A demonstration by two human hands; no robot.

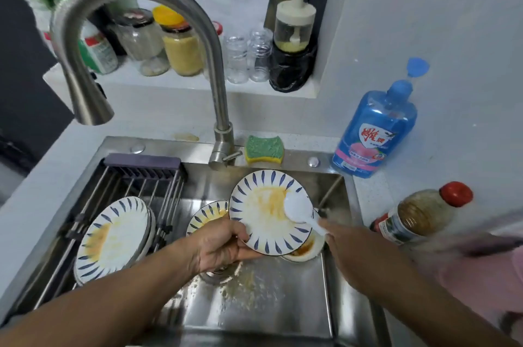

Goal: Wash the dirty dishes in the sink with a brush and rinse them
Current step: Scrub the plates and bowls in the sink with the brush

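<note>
Left hand (pixel 223 245) grips the stained plate (pixel 263 222) by its near rim; right hand (pixel 353 250) holds the white brush (pixel 300 209), which runs up-left from its fingers onto the plate.

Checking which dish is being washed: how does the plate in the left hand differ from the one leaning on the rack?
The held plate is gripped by the left hand over the sink; the rack plate leans untouched on the rack. The right hand holds a white brush on the held plate, not the rack plate. Both are white with blue rim strokes and orange stains.
</note>
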